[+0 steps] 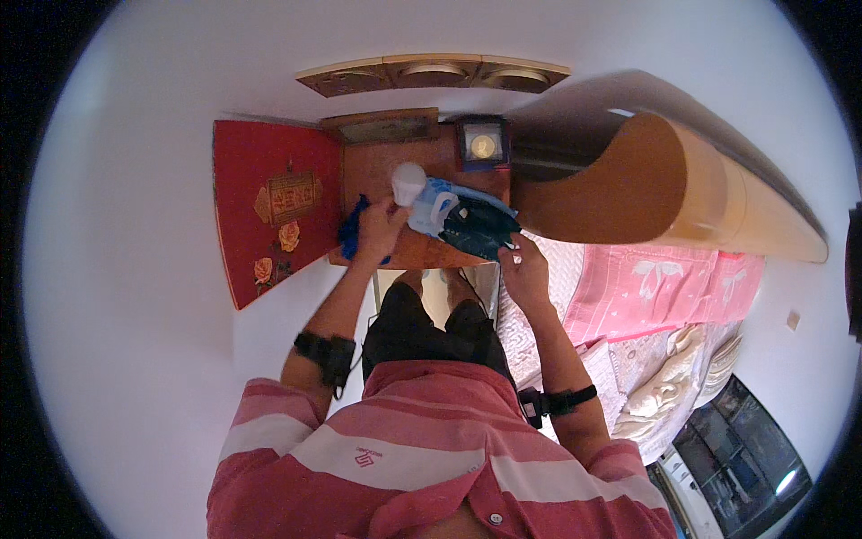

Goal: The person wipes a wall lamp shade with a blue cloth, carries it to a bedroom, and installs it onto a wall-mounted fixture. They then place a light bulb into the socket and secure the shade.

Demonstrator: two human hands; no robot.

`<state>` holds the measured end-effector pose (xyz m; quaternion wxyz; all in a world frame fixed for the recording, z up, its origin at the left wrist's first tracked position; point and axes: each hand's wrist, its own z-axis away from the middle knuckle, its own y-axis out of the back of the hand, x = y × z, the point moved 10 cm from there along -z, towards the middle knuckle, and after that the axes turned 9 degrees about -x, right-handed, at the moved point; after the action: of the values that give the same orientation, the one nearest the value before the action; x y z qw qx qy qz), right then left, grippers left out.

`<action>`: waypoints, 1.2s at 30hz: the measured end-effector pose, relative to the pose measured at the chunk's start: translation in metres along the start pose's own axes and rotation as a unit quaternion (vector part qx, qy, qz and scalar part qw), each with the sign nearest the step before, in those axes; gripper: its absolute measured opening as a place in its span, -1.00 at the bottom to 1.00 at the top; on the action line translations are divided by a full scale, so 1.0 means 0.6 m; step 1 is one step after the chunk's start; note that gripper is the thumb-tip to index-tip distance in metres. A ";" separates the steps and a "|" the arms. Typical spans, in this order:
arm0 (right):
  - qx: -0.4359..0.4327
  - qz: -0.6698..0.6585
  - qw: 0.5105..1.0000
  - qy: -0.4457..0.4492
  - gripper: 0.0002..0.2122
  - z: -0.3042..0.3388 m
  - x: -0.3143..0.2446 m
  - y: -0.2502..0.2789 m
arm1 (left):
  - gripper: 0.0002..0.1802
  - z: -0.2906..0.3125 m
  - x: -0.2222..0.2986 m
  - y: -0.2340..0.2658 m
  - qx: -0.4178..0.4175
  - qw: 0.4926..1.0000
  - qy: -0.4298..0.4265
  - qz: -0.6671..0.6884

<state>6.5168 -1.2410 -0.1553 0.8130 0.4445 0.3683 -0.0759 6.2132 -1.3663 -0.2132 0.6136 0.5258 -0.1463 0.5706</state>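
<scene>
A package with a light-blue end and a dark, glossy part lies slantwise over a small brown wooden table. My right hand is closed, pinching the dark part's near right corner between thumb and fingers. At the package's left end, my left hand has its fingers drawn together just below a round white object. What those fingers grip, if anything, is too small to tell. Blue crumpled cloth lies beside the left hand, partly hidden by it.
A red board with flowers stands at the table's left. Along the back are a framed plaque and a boxed gold medallion. A curved wooden headboard and a bed with pink covers are to the right.
</scene>
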 end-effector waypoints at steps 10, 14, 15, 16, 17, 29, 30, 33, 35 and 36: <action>-0.113 -0.425 0.889 -0.128 -0.31 -0.075 0.131 -0.165 | -0.64 0.166 0.027 -0.045 0.000 0.975 0.057 0.215; -0.024 -0.362 0.927 -0.097 -0.20 -0.088 0.156 -0.212 | -0.63 0.192 -0.007 -0.013 0.012 0.984 0.070 0.164; -0.011 -0.312 0.944 -0.104 -0.17 -0.087 0.161 -0.218 | -0.63 0.197 -0.016 -0.005 0.019 0.986 0.075 0.151; 0.006 -0.254 0.957 -0.136 -0.13 -0.081 0.172 -0.221 | -0.63 0.202 -0.030 -0.004 0.018 0.986 0.099 0.136; 0.011 -0.237 0.960 -0.150 -0.09 -0.078 0.178 -0.224 | -0.63 0.206 -0.038 0.000 0.024 0.984 0.101 0.144; -0.007 -0.267 0.955 -0.130 -0.39 -0.101 0.104 -0.290 | -0.66 0.189 -0.072 -0.017 0.029 0.958 0.121 0.257; -0.015 -0.259 0.956 -0.137 -0.39 -0.111 0.088 -0.295 | -0.66 0.188 -0.074 -0.019 0.028 0.955 0.130 0.264; -0.037 -0.281 0.949 -0.139 -0.39 -0.150 0.026 -0.306 | -0.66 0.191 -0.081 -0.023 0.028 0.948 0.159 0.274; -0.058 -0.323 0.931 -0.161 -0.38 -0.162 -0.002 -0.311 | -0.67 0.193 -0.078 -0.020 0.029 0.950 0.145 0.275; -0.071 -0.349 0.916 -0.186 -0.37 -0.162 -0.009 -0.314 | -0.68 0.195 -0.082 -0.020 0.030 0.947 0.152 0.281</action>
<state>6.3765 -1.2781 -0.3099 0.8180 0.2069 0.3468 -0.4096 6.2575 -1.4860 -0.2100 0.4269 0.3887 -0.1757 0.7974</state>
